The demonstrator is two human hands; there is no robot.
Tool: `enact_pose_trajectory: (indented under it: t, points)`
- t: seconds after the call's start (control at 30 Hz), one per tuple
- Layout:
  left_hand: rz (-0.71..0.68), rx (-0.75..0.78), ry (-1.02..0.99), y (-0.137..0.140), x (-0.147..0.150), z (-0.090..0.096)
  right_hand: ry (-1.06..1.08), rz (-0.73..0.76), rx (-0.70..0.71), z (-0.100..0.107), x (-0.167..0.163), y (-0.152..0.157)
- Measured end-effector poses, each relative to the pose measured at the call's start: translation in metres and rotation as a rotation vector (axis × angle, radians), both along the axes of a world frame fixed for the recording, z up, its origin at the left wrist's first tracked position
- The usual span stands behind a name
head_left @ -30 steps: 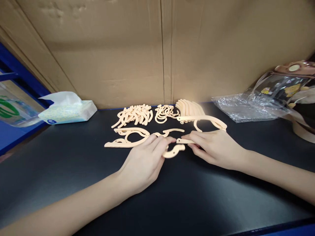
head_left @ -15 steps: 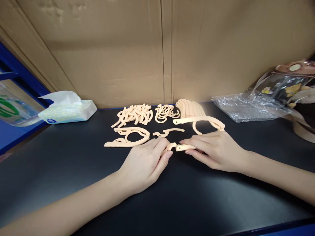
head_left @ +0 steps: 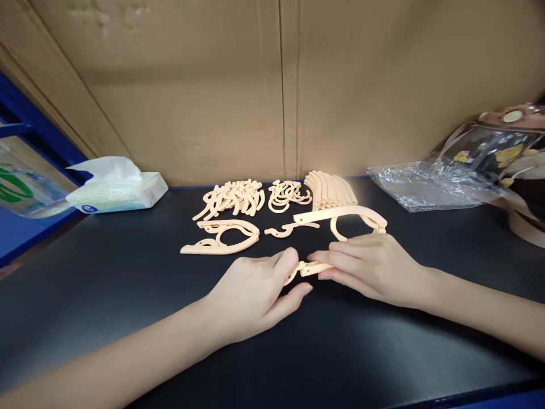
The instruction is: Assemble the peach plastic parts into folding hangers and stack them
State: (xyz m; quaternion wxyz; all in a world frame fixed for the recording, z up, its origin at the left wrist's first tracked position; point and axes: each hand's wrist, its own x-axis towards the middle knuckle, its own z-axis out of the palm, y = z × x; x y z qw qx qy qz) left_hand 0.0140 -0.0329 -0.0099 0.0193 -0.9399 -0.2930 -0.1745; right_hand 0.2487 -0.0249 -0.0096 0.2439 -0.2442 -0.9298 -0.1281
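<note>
My right hand (head_left: 374, 267) is closed on a cream plastic folding hanger (head_left: 340, 213), one arm swung up behind the fingers and the other arm's end poking out toward the left. In my left hand (head_left: 264, 289) is a small curved cream piece (head_left: 292, 276), gripped by the fingers, with the thumb stretched out below it. The small piece meets the hanger arm's holed end; whether they are joined I cannot tell. Beyond my left hand lies another folding hanger (head_left: 238, 247). A loose hook piece (head_left: 279, 232) rests between, partly behind the held hanger.
At the back are a pile of short curved pieces (head_left: 234, 196), a small pile of hooks (head_left: 285, 196) and a row of long hanger arms (head_left: 330, 190). A tissue box (head_left: 145, 192) stands left; a clear plastic bag (head_left: 417, 184) and a transparent handbag (head_left: 489, 147) lie right.
Both hands have come slightly nearer to me with the hanger and the small piece. My left thumb has moved off the piece and stretched out to the right.
</note>
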Motion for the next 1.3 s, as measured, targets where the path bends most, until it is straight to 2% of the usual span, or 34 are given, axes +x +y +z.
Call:
enact_pose_trajectory:
  t: [0.3,0.53,0.7,0.97,1.3]
  points:
    - [0.049,0.133,0.100,-0.0014,0.0034,0.0020,-0.004,0.016,-0.082,-0.0001,-0.0017,-0.0013]
    - [0.014,0.407,0.296,0.0049,-0.0002,0.0096,-0.009,-0.010,-0.102,-0.0002,-0.0031,-0.0035]
    - [0.014,0.490,0.359,0.0044,-0.0003,0.0089,-0.056,-0.028,-0.165,-0.0012,-0.0032,-0.0052]
    - [0.009,0.553,0.329,0.0019,0.0007,0.0102,-0.050,-0.052,-0.243,0.0001,-0.0059,-0.0069]
    - [0.004,0.440,0.175,0.0040,0.0013,0.0051,-0.082,-0.086,-0.228,-0.0023,-0.0075,-0.0069]
